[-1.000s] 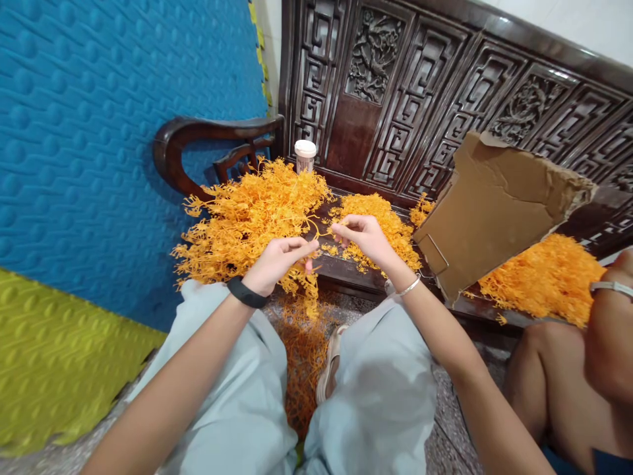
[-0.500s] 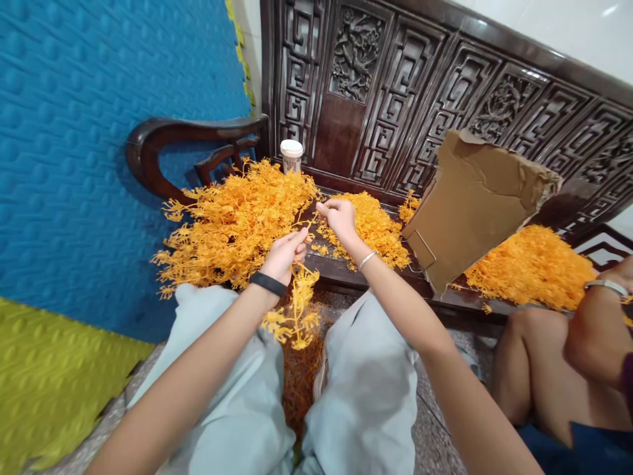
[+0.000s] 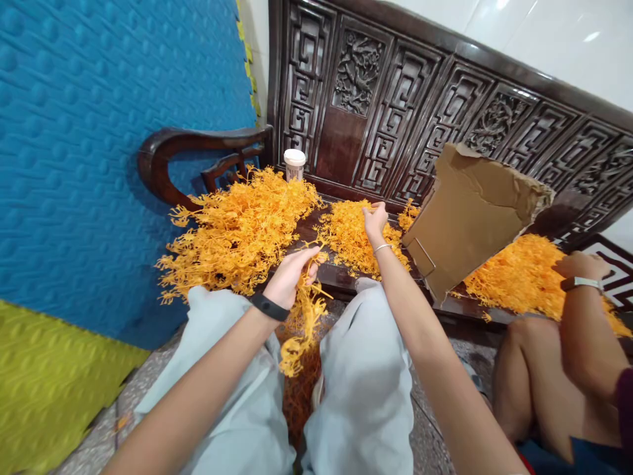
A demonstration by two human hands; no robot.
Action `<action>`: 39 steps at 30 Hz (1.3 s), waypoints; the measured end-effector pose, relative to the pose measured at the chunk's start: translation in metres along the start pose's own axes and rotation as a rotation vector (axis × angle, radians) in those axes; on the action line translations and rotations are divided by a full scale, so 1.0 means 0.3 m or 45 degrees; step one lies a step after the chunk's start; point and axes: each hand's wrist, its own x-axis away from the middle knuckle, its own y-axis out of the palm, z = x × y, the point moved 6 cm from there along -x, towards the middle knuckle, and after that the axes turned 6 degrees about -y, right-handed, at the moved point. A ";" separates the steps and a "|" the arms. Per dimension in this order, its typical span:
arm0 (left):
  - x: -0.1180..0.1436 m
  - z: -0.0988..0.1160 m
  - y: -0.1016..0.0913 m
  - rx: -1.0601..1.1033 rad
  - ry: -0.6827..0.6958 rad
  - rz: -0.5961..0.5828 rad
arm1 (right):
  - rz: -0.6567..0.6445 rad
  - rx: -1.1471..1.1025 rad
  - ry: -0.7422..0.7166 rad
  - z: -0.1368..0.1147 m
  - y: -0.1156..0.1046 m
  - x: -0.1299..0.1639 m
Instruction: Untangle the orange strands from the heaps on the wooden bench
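Observation:
My left hand (image 3: 291,275), with a black band on its wrist, grips an orange plastic sprig (image 3: 302,322) that hangs down between my knees. My right hand (image 3: 374,219), wearing a thin silver bangle, is stretched forward over the middle heap of small orange pieces (image 3: 349,236), fingers pinched together on a small orange piece. A large pile of orange branched sprigs (image 3: 237,227) lies on the left of the dark carved wooden bench (image 3: 361,125), just beyond my left hand.
A torn cardboard sheet (image 3: 469,214) stands on the bench, right of my right hand. Behind it lies another orange heap (image 3: 524,274). A white-capped jar (image 3: 294,163) stands by the backrest. Another person's arm with a watch (image 3: 581,284) and knee are at right. Orange scraps (image 3: 297,389) cover the floor.
My right hand moved forward and right from the left hand to the middle heap. The sprig in my left hand dropped lower between my knees. The other person's arm rose toward the right heap.

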 end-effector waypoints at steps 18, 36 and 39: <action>-0.017 0.028 -0.061 -0.214 0.131 0.012 | -1.562 -0.877 -0.267 -0.313 0.056 0.396; -0.044 -0.012 -0.055 -0.143 0.003 0.064 | -1.351 -0.464 -0.711 -0.367 -0.033 0.387; -0.036 -0.003 -0.048 -0.162 0.000 0.019 | -1.215 -0.374 -0.778 -0.351 -0.071 0.354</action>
